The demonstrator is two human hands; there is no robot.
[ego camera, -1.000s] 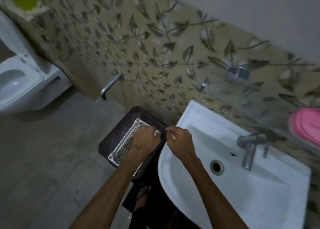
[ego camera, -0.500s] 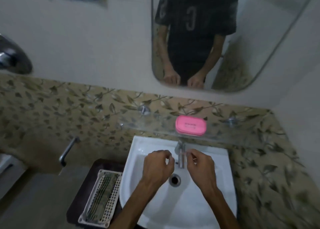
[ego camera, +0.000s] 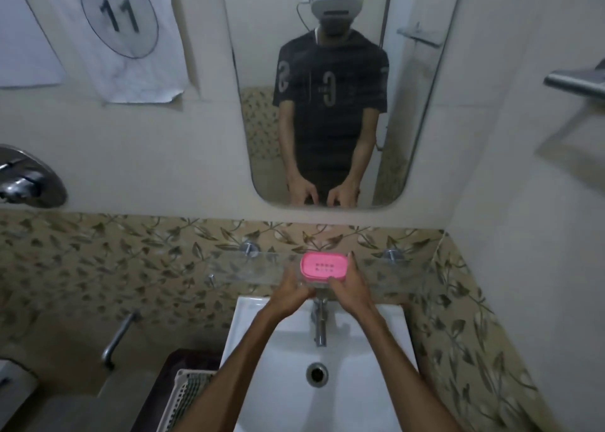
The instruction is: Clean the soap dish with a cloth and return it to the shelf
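Note:
A pink soap dish [ego camera: 324, 265] with small drain holes sits on the clear glass shelf [ego camera: 248, 269] above the sink. My left hand [ego camera: 291, 289] is at the dish's left end and my right hand [ego camera: 348, 284] at its right end. Fingers of both hands curl round the dish's sides. No cloth shows in my hands.
A white sink [ego camera: 278, 366] with a chrome tap [ego camera: 320, 323] lies below the shelf. A white slatted basket [ego camera: 186, 399] holding something dark stands on a dark stool at lower left. A mirror [ego camera: 327, 88] hangs above, and leaf-patterned tiles run behind the shelf.
Both hands rose from over the sink basin to the glass shelf and closed on the ends of the pink soap dish. The view tilted upward.

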